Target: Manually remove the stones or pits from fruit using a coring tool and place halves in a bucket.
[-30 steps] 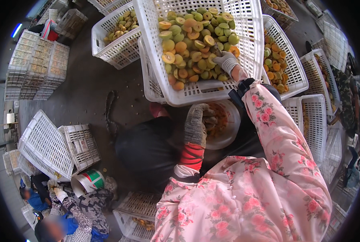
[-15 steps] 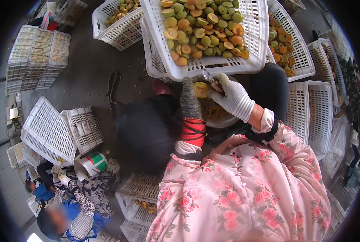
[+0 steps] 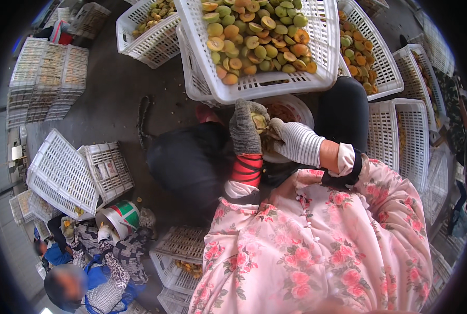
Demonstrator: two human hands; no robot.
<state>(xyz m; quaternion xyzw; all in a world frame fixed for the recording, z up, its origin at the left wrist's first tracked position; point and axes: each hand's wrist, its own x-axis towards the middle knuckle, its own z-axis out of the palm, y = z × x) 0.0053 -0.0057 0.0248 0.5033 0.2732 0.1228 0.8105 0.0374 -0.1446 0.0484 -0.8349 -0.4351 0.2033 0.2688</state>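
Observation:
My left hand (image 3: 244, 130), in a grey knitted glove, is closed around a greenish-yellow cut fruit (image 3: 259, 122), apparently an apricot. My right hand (image 3: 300, 143), in a white striped glove, is closed against the fruit's right side. The small metal-bladed tool it gripped earlier is now mostly hidden by fingers and fruit. Both hands are over a pale round basin (image 3: 307, 111) with orange-red pieces inside. Just beyond them a white slatted crate (image 3: 322, 78) stands tilted towards me, holding many halved green and orange fruits (image 3: 265, 39).
More fruit crates stand at the far left (image 3: 152, 49) and along the right (image 3: 385, 63). Crates lean (image 3: 63, 170) at left, beside a white, green and red bucket (image 3: 119, 220). A co-worker (image 3: 100, 277) sits at lower left. My dark-trousered knees flank the basin.
My right hand has turned and lowered slightly, and the metal blade has gone from sight. My left hand has tilted the fruit. More of the basin shows. The co-worker's hands have shifted.

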